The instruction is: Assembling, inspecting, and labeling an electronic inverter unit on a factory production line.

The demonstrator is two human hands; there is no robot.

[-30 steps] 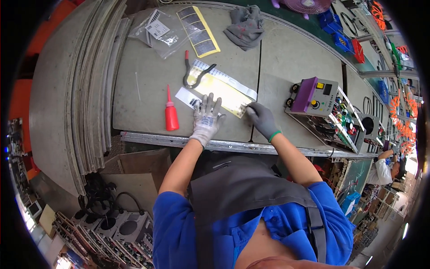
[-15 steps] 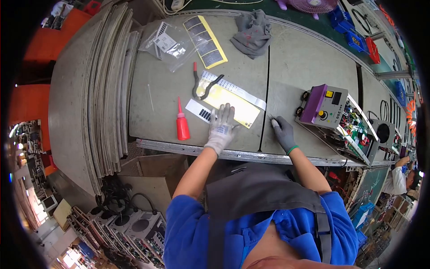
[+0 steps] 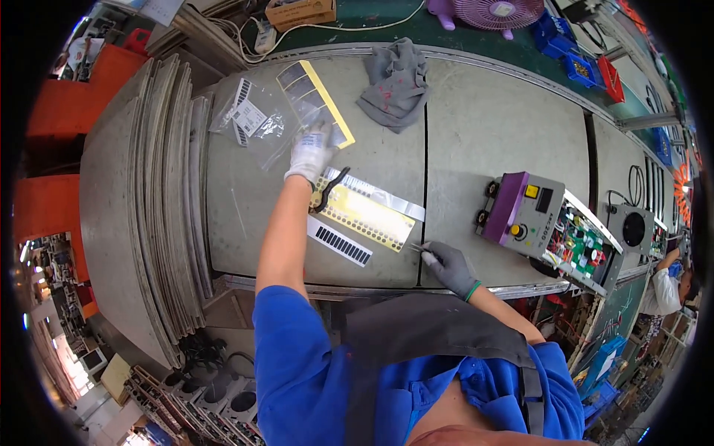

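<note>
My left hand [image 3: 311, 154], in a pale glove, reaches across the bench with its fingers stretched over the lower end of a yellow-edged sheet of dark labels [image 3: 316, 97] and the edge of a clear plastic bag [image 3: 277, 126]. Thin metal tweezers [image 3: 416, 247] stick out from my right hand [image 3: 448, 267], gloved in grey and closed on them. Their tips are beside the corner of a yellow sheet of round stickers [image 3: 364, 215]. A silvery strip [image 3: 401, 206] runs along that sheet's far edge. Black-handled pliers [image 3: 327, 192] lie across its left end. Nearer me is a white strip with black rectangles [image 3: 341, 241].
On the right stands a purple-fronted machine [image 3: 547, 219] with its circuit board exposed. A crumpled grey cloth [image 3: 394, 85] lies at the back. Stacked grey boards [image 3: 141, 201] rise along the left side. A purple fan [image 3: 498, 13] and blue bins [image 3: 580, 68] sit beyond the bench.
My left hand has left the sticker sheets and moved far and left to the labels and bag. The red bottle is now hidden from view. My right hand stays near the sheet's corner.
</note>
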